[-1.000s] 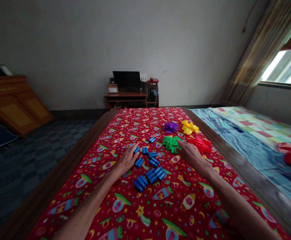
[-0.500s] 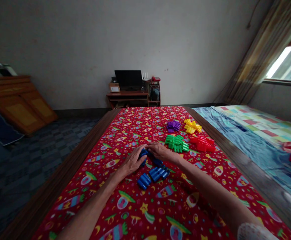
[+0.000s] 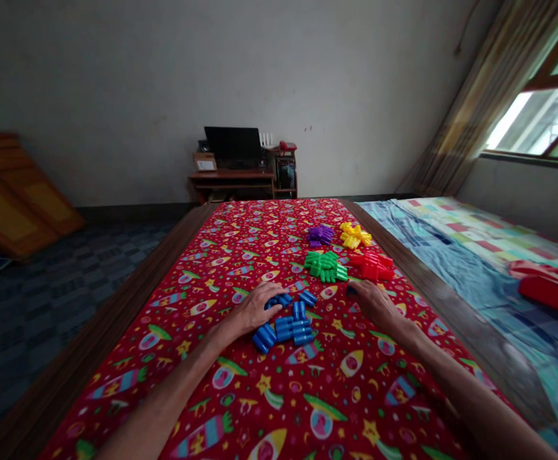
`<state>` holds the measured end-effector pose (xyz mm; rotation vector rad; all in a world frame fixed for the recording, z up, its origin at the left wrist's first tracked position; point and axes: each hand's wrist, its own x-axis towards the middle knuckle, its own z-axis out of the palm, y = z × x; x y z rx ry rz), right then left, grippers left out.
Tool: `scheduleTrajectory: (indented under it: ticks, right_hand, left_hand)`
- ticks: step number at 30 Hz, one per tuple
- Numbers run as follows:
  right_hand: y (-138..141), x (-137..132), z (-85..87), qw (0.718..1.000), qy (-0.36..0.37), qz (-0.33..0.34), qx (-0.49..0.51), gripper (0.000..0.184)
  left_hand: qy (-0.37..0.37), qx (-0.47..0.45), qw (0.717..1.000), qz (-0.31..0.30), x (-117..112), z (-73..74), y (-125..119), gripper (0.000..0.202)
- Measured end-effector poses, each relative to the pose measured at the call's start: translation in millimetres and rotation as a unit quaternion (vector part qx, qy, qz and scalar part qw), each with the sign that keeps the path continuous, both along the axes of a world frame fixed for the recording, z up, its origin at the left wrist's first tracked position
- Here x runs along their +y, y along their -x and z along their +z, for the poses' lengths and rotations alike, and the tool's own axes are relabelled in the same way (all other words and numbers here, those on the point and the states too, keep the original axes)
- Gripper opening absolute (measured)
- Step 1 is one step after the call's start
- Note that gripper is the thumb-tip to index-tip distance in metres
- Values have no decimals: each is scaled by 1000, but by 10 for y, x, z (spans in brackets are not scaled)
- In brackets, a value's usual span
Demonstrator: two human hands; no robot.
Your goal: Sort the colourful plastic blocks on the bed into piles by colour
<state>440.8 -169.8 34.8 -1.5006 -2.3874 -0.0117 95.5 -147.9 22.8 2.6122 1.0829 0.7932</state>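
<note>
Several blue plastic blocks (image 3: 285, 328) lie in a loose cluster on the red patterned cloth (image 3: 302, 383). At the cluster's left edge is my left hand (image 3: 258, 305), its fingers and thumb curled around some of the blue blocks, partly hiding them. My right hand (image 3: 377, 303) is well to the right of the cluster, closed on a dark blue block (image 3: 352, 289) that shows at its fingertips. Just beyond my hands are a green pile of blocks (image 3: 325, 266) and a red pile of blocks (image 3: 373, 265).
Farther back sit a purple pile (image 3: 320, 235) and a yellow pile (image 3: 355, 236). Dark wood edges (image 3: 432, 287) border the cloth. To the right is a bed (image 3: 451, 255) with a red item (image 3: 554, 297). A desk with a monitor (image 3: 233, 147) stands by the far wall.
My right hand has moved right, away from the blue cluster, with a blue block at its fingertips. The left hand stays at the blue blocks. The view has turned slightly right.
</note>
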Motion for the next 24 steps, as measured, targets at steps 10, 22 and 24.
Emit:
scheduleTrajectory:
  ticks: [10, 22, 24]
  right_hand:
    - [534, -193, 270, 993, -46, 108, 16, 23]
    - [650, -36, 150, 991, -13, 133, 16, 38]
    - [361, -57, 180, 997, -39, 61, -6, 35]
  left_hand:
    - [48, -64, 997, -3, -9, 90, -42, 23]
    - [29, -98, 995, 0, -33, 37, -20, 36]
    - [34, -100, 994, 1, -36, 44, -27, 36]
